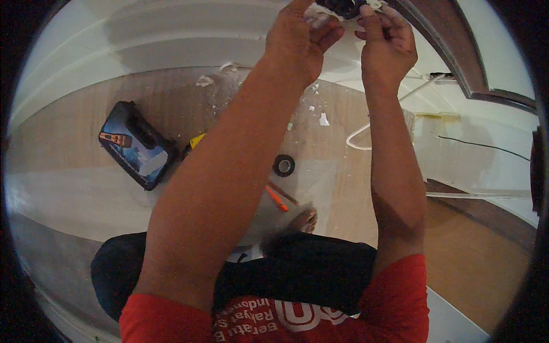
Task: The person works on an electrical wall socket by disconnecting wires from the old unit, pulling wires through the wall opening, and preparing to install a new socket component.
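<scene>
Both my arms reach up to the top edge of the view, where a dark object [343, 8] with ragged pale edges sits between my hands. Its upper part is cut off, so its kind does not show. My left hand [303, 43] is beside it with fingers curled, some of them out of view. At its other side, my right hand [390, 48] has the thumb and fingers pinched together at a small pale piece [375, 5]. What exactly either hand grips is too small or hidden to make out.
On the floor lie a black case [134, 146] with a blue label, a roll of black tape [283, 165], an orange-handled tool [277, 198] and white scraps [323, 119]. A yellow item [197, 140] is partly behind my left arm. A white cable [359, 144] loops near my right forearm.
</scene>
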The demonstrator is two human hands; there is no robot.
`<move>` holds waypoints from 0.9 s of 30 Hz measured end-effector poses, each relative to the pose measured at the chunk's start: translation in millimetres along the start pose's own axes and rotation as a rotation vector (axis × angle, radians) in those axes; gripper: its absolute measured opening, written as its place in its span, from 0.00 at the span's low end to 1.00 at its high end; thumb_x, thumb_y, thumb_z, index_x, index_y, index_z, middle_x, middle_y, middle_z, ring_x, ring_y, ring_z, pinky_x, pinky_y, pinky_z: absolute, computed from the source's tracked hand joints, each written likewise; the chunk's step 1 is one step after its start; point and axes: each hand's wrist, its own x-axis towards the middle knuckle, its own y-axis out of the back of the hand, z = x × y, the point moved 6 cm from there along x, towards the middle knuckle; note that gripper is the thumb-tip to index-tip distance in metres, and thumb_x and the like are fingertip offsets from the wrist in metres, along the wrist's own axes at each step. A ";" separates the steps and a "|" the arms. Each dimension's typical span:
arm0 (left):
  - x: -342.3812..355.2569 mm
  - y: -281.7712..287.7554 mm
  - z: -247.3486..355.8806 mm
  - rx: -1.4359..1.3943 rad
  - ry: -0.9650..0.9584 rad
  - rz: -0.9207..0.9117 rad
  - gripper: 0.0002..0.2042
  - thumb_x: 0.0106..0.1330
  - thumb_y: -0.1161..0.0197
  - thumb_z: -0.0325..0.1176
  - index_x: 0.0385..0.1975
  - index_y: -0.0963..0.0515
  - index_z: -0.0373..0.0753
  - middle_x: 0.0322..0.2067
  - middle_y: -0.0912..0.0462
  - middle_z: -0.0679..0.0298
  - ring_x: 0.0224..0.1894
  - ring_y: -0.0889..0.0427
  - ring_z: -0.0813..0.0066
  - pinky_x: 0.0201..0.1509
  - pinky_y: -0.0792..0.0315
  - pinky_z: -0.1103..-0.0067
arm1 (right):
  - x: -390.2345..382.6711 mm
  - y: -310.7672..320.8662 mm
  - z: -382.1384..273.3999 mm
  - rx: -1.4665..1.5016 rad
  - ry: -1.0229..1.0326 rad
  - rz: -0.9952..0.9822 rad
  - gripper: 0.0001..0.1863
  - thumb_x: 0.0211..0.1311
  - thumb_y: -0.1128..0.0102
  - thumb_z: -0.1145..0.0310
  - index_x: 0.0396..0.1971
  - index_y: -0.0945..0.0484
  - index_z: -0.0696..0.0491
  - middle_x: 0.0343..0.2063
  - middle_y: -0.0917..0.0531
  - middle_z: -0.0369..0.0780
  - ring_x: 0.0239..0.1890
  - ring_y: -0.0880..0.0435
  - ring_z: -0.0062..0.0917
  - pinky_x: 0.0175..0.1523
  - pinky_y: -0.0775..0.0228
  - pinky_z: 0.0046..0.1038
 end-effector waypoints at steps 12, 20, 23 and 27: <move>0.3 0.5 -2.5 -0.026 -0.023 0.001 0.23 0.68 0.38 0.46 0.52 0.32 0.35 0.38 0.23 0.59 0.36 0.17 0.67 0.44 0.17 0.71 | -1.9 3.8 -10.9 -0.082 0.063 0.022 0.12 0.62 0.30 0.68 0.41 0.17 0.58 0.31 0.18 0.34 0.31 0.21 0.15 0.35 0.25 0.21; -1.3 -6.0 -1.7 -0.049 0.006 -0.050 0.25 0.65 0.35 0.46 0.52 0.31 0.36 0.39 0.23 0.58 0.37 0.17 0.65 0.45 0.17 0.71 | 1.0 0.0 -9.9 -0.044 0.087 -0.004 0.08 0.64 0.32 0.69 0.37 0.17 0.57 0.30 0.18 0.35 0.30 0.21 0.16 0.33 0.26 0.20; -4.8 -10.8 -0.7 -0.022 -0.031 -0.069 0.23 0.65 0.34 0.47 0.51 0.29 0.37 0.38 0.22 0.58 0.37 0.17 0.65 0.45 0.18 0.71 | -1.0 3.0 -16.2 -0.171 0.159 0.000 0.08 0.64 0.33 0.68 0.38 0.17 0.57 0.29 0.18 0.34 0.30 0.22 0.16 0.33 0.29 0.20; -8.5 -12.0 -1.7 -0.058 0.008 0.042 0.20 0.67 0.36 0.47 0.49 0.26 0.38 0.36 0.21 0.61 0.39 0.18 0.67 0.45 0.19 0.70 | -5.8 2.7 -36.4 -0.411 0.347 -0.022 0.09 0.66 0.34 0.66 0.38 0.17 0.57 0.28 0.20 0.33 0.31 0.24 0.16 0.34 0.31 0.20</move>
